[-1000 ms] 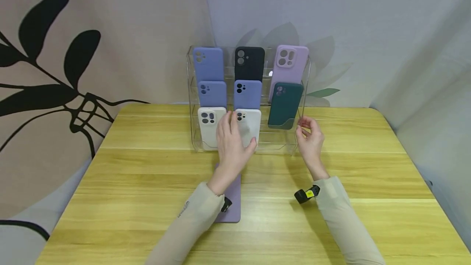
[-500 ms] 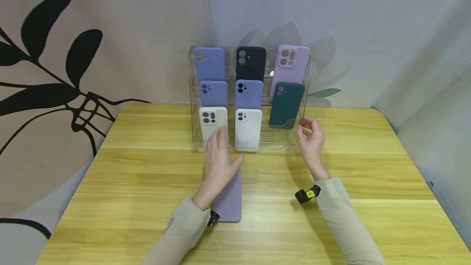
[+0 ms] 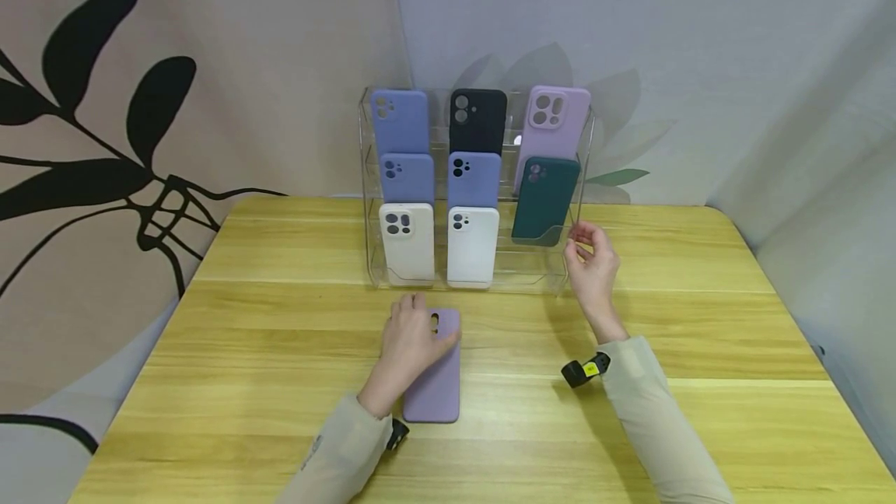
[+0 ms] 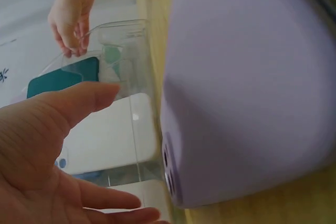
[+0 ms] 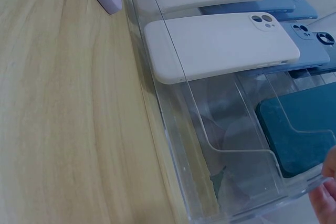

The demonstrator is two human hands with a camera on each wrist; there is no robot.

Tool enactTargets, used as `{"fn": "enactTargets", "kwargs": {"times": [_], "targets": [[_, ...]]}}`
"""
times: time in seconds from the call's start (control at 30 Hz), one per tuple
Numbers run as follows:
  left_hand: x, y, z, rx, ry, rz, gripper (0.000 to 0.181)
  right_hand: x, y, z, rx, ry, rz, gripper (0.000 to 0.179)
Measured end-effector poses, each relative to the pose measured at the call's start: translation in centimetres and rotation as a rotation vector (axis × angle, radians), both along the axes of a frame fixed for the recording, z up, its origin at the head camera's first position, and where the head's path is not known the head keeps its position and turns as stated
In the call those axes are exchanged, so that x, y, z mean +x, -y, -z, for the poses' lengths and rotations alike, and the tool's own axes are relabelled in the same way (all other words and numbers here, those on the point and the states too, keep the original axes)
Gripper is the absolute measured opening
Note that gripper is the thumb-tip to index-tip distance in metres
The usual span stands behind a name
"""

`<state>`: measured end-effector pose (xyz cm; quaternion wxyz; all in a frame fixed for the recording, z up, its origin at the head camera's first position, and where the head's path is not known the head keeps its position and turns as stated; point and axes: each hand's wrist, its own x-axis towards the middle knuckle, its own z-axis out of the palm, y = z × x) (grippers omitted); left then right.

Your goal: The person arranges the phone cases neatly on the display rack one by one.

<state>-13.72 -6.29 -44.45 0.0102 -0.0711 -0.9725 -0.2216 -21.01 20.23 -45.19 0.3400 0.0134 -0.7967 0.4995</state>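
Note:
A lilac phone case (image 3: 434, 389) lies flat on the table, camera holes at its far end. My left hand (image 3: 408, 337) is over the case's upper left part, thumb across it. In the left wrist view, thumb and fingers of the left hand (image 4: 47, 150) are spread apart with nothing between them, the lilac case (image 4: 247, 87) beside them. My right hand (image 3: 593, 264) pinches the right side edge of a clear acrylic display rack (image 3: 521, 264); its fingertips (image 5: 323, 195) show at that edge in the right wrist view.
The tiered rack bears two white phone cases (image 3: 473, 251) in front, a dark green case (image 3: 546, 197) at right, blue cases (image 3: 406, 177) behind, then a black case (image 3: 477, 119) and a light purple case (image 3: 556, 111). A patterned cloth (image 3: 301, 61) hangs behind the wooden table (image 3: 266, 348).
My left hand has moved from in front of the white cases down and left to the lilac case, uncovering both white ones. The right hand has stayed at the rack's edge.

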Motion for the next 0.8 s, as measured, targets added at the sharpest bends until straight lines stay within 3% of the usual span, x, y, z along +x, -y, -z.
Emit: {"fn": "enactTargets", "kwargs": {"times": [0.3, 0.63, 0.8], "targets": [[0.2, 0.1, 0.9, -0.024, 0.097, -0.008, 0.074, 0.0, 0.0, 0.1, -0.005, -0.005, -0.011, 0.02], [0.3, -0.7, 1.3, -0.167, 0.124, 0.0, 0.08, 0.1, 0.0, 0.1, 0.003, -0.006, -0.007, 0.02], [0.3, -1.2, 1.2, -0.219, 0.114, -0.025, 0.084, 0.0, 0.0, 0.3, 0.009, -0.007, -0.002, 0.02]]}}
